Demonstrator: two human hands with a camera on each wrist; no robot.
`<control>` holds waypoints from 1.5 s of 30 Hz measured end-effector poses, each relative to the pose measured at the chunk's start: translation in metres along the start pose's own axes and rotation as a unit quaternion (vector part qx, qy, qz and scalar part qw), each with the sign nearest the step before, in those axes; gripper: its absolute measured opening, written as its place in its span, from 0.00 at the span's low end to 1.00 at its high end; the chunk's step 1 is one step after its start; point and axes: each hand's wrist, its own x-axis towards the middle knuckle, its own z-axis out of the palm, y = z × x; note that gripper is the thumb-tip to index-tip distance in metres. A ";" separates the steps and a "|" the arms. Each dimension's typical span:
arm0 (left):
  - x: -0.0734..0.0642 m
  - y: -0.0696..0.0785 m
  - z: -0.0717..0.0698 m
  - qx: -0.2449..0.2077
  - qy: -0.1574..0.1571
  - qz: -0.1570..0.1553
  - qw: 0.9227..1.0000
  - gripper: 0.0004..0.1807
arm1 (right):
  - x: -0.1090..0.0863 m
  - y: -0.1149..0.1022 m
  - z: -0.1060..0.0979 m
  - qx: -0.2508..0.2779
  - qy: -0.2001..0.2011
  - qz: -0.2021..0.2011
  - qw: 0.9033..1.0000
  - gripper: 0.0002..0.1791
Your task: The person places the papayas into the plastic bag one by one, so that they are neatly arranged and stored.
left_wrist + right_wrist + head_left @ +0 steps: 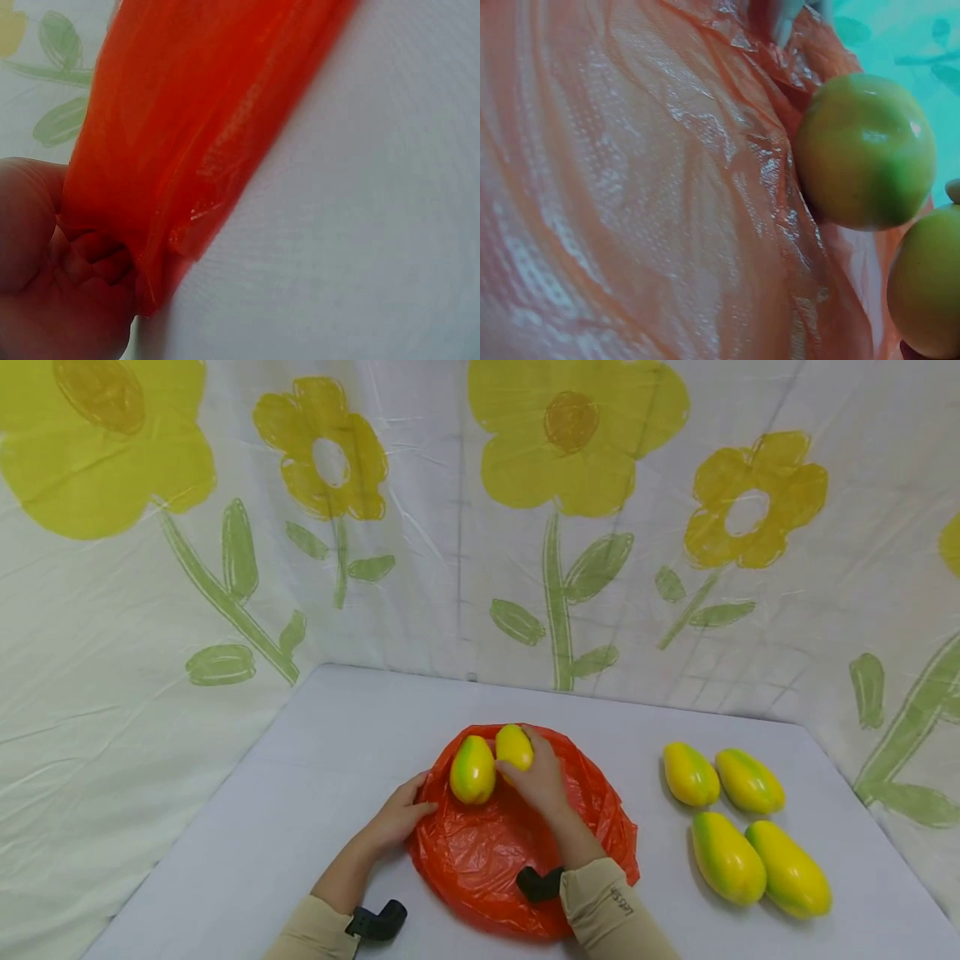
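A red plastic bag (480, 852) lies spread open on the table, its rim rolled into a rough circle. My left hand (396, 817) grips the bag's left rim; in the left wrist view the thumb and curled fingers hold the red plastic (165, 127). Inside the bag, toward its far side, rests one yellow-green papaya (472, 770). My right hand (542, 777) holds a second papaya (513, 748) over the bag's far part, just right of the first. The right wrist view shows both papayas close together, the held one (930, 285) cut off by the frame edge.
To the right of the bag, several more papayas lie on the white table (330, 727): two farther back, one of them a papaya (690, 774), and two nearer, one of them a papaya (789, 868). A flower-printed cloth (420, 568) hangs behind the table.
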 end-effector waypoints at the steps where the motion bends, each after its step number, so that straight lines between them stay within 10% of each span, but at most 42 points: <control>1: 0.000 0.000 0.000 0.001 0.001 0.000 1.000 0.29 | 0.000 0.000 0.001 -0.001 0.000 0.000 1.000 0.41; 45: 0.001 0.000 0.000 0.016 -0.002 0.009 1.000 0.29 | -0.005 0.004 0.009 -0.001 -0.037 -0.003 0.999 0.38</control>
